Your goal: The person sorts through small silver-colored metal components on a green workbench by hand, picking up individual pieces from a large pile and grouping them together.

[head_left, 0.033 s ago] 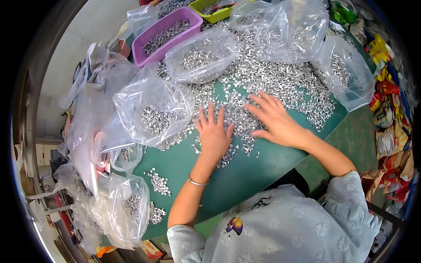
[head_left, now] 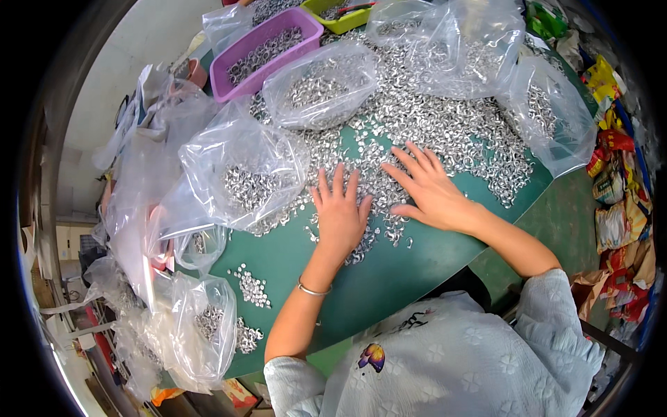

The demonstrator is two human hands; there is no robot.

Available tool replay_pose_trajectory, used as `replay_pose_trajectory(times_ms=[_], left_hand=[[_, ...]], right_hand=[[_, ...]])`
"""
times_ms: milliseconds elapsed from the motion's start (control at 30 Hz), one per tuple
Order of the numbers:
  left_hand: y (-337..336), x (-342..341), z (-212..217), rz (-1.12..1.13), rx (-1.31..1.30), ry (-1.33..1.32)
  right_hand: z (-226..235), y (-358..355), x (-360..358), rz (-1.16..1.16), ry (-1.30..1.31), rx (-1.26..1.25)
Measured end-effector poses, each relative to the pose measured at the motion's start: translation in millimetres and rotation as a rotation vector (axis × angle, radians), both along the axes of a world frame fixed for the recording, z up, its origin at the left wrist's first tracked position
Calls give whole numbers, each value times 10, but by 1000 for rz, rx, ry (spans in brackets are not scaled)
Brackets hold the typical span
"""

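A wide spread of small, shiny silver metal pieces (head_left: 445, 118), many of them hook- or ring-shaped, covers much of the green tabletop (head_left: 396, 285). My left hand (head_left: 340, 215) lies palm down on the near edge of the spread, fingers stretched and apart. To its right, my right hand (head_left: 434, 193) also rests on the pieces, its fingers spread and pointing up and left. Loose pieces lie between the two hands. Neither hand appears to hold anything, though what is under the palms is hidden.
Clear plastic bags of pieces stand around the spread: one left (head_left: 243, 174), one behind (head_left: 319, 87), one right (head_left: 549, 115). A purple basin (head_left: 215, 76) and a yellow-green basin (head_left: 340, 26) are at the back. A small pile (head_left: 252, 288) lies front left.
My right hand has shifted slightly to the left, toward my left hand. The left hand stays almost where it was, with its fingers still spread.
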State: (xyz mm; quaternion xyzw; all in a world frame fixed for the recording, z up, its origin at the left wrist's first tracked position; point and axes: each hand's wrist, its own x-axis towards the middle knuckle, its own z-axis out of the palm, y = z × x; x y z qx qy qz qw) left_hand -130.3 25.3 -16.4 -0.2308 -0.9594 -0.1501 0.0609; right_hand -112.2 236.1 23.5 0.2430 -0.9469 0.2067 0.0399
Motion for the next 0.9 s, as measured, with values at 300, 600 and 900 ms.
replay_pose_trajectory(times_ms=[300, 600, 900], left_hand=[[-290, 300, 179, -217, 169, -100], [-211, -528, -74, 99, 205, 125], [-280, -183, 117, -138, 177, -115]], right_hand=[[-255, -402, 36, 228, -103, -123], [-380, -292, -926, 67, 57, -123], [-291, -174, -607, 257, -210, -371]])
